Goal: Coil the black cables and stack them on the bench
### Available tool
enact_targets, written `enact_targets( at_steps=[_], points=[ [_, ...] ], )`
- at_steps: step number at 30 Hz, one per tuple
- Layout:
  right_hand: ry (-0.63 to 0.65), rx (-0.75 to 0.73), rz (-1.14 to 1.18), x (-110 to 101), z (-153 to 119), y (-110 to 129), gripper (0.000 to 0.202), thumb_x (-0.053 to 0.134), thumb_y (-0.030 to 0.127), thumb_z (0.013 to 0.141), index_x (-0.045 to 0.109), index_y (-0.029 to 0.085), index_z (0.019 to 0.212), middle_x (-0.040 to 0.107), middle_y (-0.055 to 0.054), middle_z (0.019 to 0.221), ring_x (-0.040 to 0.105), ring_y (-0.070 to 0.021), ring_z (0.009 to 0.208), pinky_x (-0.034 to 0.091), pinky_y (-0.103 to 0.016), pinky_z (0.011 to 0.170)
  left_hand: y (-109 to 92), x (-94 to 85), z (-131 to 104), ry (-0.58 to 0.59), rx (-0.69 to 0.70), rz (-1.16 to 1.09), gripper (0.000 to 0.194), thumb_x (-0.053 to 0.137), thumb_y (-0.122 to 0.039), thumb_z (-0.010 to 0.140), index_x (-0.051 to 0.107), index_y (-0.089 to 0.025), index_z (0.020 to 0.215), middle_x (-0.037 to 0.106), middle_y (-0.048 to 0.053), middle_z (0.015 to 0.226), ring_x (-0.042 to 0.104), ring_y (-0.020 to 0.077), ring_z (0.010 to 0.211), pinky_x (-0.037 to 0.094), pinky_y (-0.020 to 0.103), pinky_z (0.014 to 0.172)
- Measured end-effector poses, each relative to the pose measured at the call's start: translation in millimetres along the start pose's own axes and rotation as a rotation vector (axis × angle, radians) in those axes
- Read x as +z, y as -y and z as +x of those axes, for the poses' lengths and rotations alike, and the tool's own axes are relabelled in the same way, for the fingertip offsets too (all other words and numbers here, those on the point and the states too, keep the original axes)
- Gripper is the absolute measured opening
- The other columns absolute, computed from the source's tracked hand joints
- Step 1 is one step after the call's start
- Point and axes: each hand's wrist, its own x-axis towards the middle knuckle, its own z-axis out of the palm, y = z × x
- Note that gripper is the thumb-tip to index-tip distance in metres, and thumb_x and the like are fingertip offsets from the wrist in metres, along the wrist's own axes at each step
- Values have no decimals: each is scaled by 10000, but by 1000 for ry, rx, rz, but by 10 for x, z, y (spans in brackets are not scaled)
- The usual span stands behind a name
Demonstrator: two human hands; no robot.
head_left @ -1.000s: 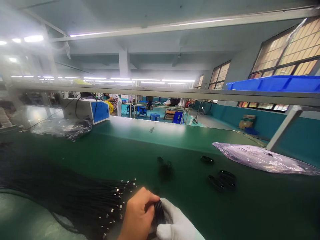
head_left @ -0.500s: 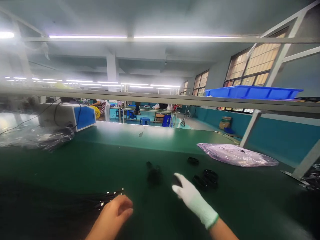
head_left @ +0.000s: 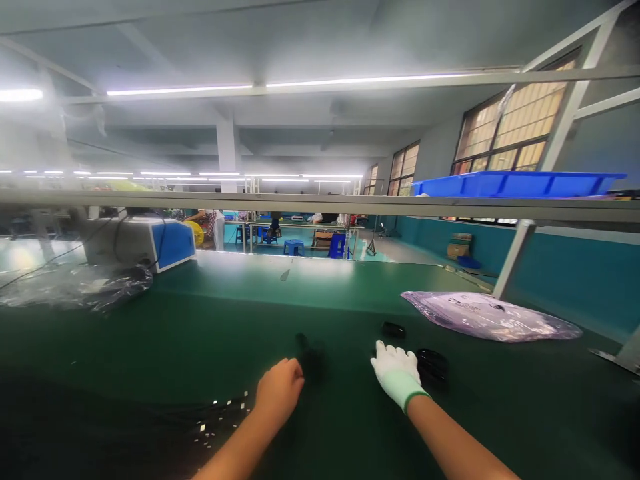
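My left hand is bare, its fingers curled together beside a blurred, dark cluster on the green tabletop. What it pinches, if anything, is hidden. My right hand, in a white knit glove with a green hem, is bent down over a glossy black piece that it mostly covers. Just right of the glove lie more glossy black, loop-like pieces. Another black piece rests beyond the fingertips. Thin dark strands with small whitish tips spread left of my left forearm.
A filled clear plastic bag lies at right. Crumpled clear plastic and a grey-and-blue machine stand at left. A shelf beam crosses above the table, carrying a blue tray.
My left hand has moved right and forward to the dark cluster. My right hand has shifted right, away from that cluster, onto the black pieces. The view has turned slightly.
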Motion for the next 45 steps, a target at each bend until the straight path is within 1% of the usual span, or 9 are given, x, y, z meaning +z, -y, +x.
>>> enact_targets(
  at_steps=[4,9,16,19,22,29,38,42,45],
  points=[
    [-57,62,155,-101,13,-20,419,551,381,891,487,171,1248,489,-104,1288,466,-283,1177,344,-542,1000,-55,124,134,-3,-9,-73,144,563,-99,713,633,-216,761,587,29,890,565,235,869,354,313,753],
    [-101,43,524,-375,-223,-178,441,286,332,945,392,150,1333,472,-151,1341,444,-261,1232,333,-428,1038,47,-55,-70,101,-87,-386,53,560,-192,713,603,-199,744,538,-8,687,559,174,677,398,265,628],
    [281,-299,1033,-272,-1320,396,360,456,434,837,608,184,1048,675,-76,992,627,-230,938,499,-331,819,-129,-176,-627,256,-215,-1015,270,652,-330,663,485,-185,818,559,-35,673,485,73,495,391,197,476],
    [373,-365,1169,-298,-1606,673,366,580,416,768,625,190,1052,655,-84,1010,603,-259,956,483,-348,818,-207,-169,-740,213,-257,-1236,322,752,-287,602,484,-178,743,545,-61,581,477,58,444,369,174,430],
    [367,-433,1197,-331,-1685,808,222,607,341,733,651,188,887,636,-51,846,589,-214,782,469,-310,689,-207,-167,-800,171,-283,-1149,368,806,-333,548,505,-168,682,531,-64,493,497,79,397,383,185,391],
    [619,-345,1642,-202,-1630,719,217,619,360,771,586,147,743,544,-15,680,501,-120,602,404,-268,600,-10,-328,-915,-104,-300,-1221,387,840,-366,536,555,-150,684,603,-39,590,543,76,452,433,186,438],
    [504,-223,1315,-7,-1552,664,145,573,280,684,633,182,772,586,-47,730,548,-185,649,432,-339,627,-55,-271,-969,246,-345,-1357,310,816,-301,606,618,-107,746,628,21,607,514,59,448,399,166,429],
    [210,-391,1026,-32,-1640,665,218,541,319,788,687,242,930,615,-70,970,548,-257,956,412,-380,867,-12,-151,-958,298,-361,-1354,266,772,-258,633,558,-134,729,632,20,606,505,57,430,392,162,421],
    [155,-588,926,-38,-1744,718,249,502,278,829,663,257,1016,622,-53,1004,560,-233,960,431,-346,862,16,-61,-959,330,-356,-1336,265,744,-259,632,511,-155,704,625,11,592,490,54,399,364,154,389]
  ],
)
